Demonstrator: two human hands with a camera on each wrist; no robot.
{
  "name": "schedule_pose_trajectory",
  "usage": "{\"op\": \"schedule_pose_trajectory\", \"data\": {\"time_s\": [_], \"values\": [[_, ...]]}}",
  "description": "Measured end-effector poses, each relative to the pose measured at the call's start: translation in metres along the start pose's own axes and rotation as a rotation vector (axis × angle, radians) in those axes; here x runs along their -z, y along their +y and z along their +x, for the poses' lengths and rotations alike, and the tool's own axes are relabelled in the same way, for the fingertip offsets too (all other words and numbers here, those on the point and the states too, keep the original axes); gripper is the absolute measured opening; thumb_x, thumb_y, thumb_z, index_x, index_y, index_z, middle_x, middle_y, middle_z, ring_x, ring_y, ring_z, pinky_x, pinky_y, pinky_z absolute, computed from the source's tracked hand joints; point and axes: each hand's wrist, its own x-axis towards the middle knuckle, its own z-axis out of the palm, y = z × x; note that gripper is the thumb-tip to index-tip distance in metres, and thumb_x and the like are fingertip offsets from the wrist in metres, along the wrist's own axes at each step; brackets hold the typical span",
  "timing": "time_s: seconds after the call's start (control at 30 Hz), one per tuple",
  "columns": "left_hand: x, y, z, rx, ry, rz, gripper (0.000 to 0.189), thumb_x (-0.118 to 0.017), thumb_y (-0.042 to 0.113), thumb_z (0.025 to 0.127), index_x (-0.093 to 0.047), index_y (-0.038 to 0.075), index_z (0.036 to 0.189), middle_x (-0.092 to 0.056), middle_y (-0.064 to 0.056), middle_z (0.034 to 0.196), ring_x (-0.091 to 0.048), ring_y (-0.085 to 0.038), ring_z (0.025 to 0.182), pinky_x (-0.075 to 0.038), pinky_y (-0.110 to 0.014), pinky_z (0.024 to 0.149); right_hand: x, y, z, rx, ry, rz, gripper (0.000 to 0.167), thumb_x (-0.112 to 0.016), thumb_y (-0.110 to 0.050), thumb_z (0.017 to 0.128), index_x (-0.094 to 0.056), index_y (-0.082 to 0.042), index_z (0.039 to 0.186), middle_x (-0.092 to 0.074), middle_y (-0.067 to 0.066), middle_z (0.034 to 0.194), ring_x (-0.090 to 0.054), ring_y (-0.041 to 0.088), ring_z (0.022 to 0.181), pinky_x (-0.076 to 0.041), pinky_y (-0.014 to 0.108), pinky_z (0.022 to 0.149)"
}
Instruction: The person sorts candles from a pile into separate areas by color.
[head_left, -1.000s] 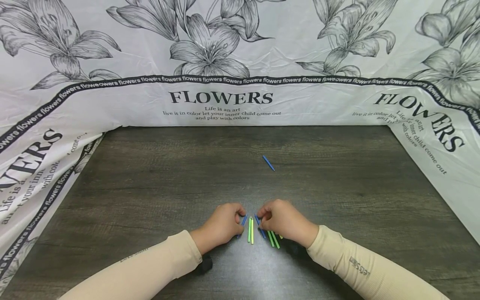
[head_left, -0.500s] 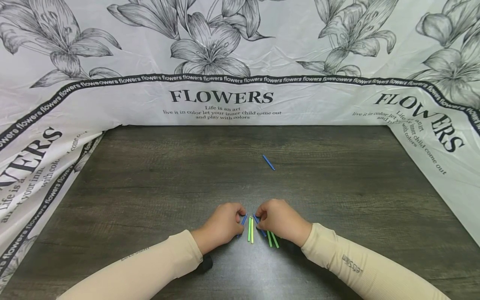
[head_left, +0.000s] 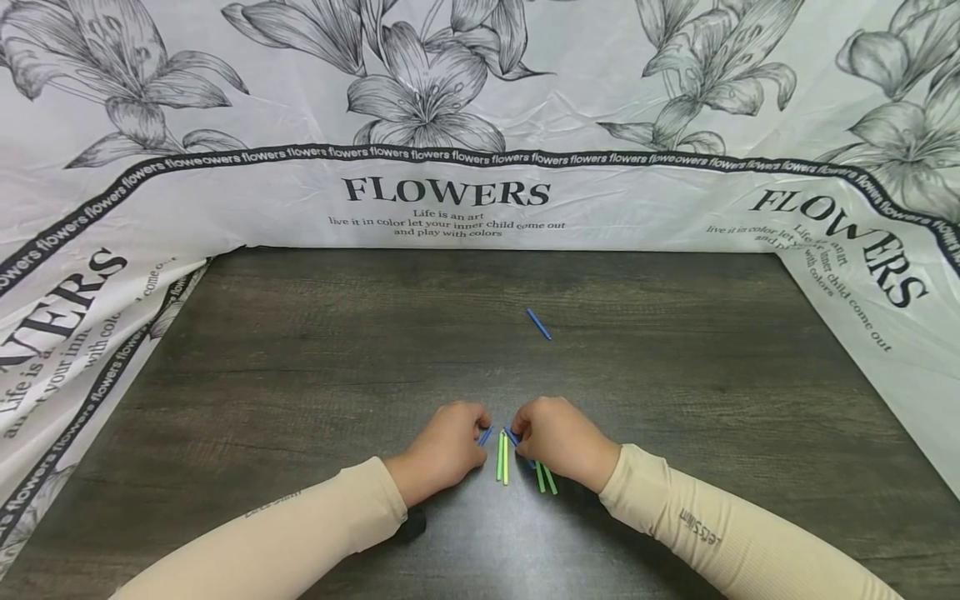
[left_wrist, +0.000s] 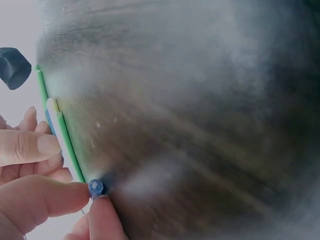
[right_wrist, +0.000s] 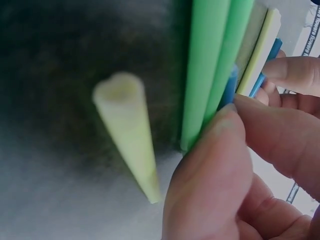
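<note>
My left hand [head_left: 441,446] pinches a thin blue stick [head_left: 486,435] between thumb and index finger; its round end [left_wrist: 95,187] faces the left wrist camera. Opposite, my right hand [head_left: 566,442] pinches a second blue stick [head_left: 512,437], mostly hidden by the fingers in the right wrist view. Between the hands a green stick [head_left: 500,460] and a yellow stick [head_left: 506,463] lie side by side, their far ends close to the right blue stick's tip. Two more green sticks [head_left: 551,480] lie beside the right hand's fingers.
Farther back on the dark wooden table [head_left: 337,333] lies another blue stick [head_left: 538,324]. A loose yellow stick [right_wrist: 131,137] with a hollow end shows in the right wrist view. Behind my left wrist sits a small black object [head_left: 412,524]. White flower-printed cloth [head_left: 450,208] borders the table.
My right hand has shifted slightly left with its blue stick, whose tip is nearer the middle pair. The yellow stick beside it is now covered in the head view. The left hand has barely moved.
</note>
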Motion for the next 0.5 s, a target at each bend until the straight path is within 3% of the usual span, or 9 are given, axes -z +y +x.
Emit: {"op": "schedule_pose_trajectory", "data": {"time_s": [0.27, 0.5], "values": [[-0.0003, 0.0015, 0.0005, 0.01, -0.008, 0.054, 0.026, -0.067, -0.006, 0.078, -0.063, -0.002, 0.103, -0.056, -0.007, 0.088, -0.049, -0.017, 0.076, -0.045, -0.032, 0.066, 0.0001, 0.0, -0.0019, 0.002, 0.006, 0.004, 0.01, -0.072, 0.006, 0.074, -0.07, -0.002, 0.08, -0.064, -0.001, 0.067, -0.054, 0.007, 0.055, -0.045, 0.022, 0.051], [-0.0002, 0.0017, 0.0022, 0.016, -0.014, 0.069, 0.027, -0.066, -0.006, 0.077, -0.062, -0.002, 0.104, -0.054, -0.005, 0.085, -0.048, -0.017, 0.072, -0.043, -0.031, 0.063, 0.0007, -0.0002, -0.0025, 0.007, 0.001, 0.003, 0.011, -0.07, 0.007, 0.075, -0.07, -0.002, 0.081, -0.066, 0.001, 0.071, -0.056, 0.007, 0.057, -0.046, 0.022, 0.052]]}}
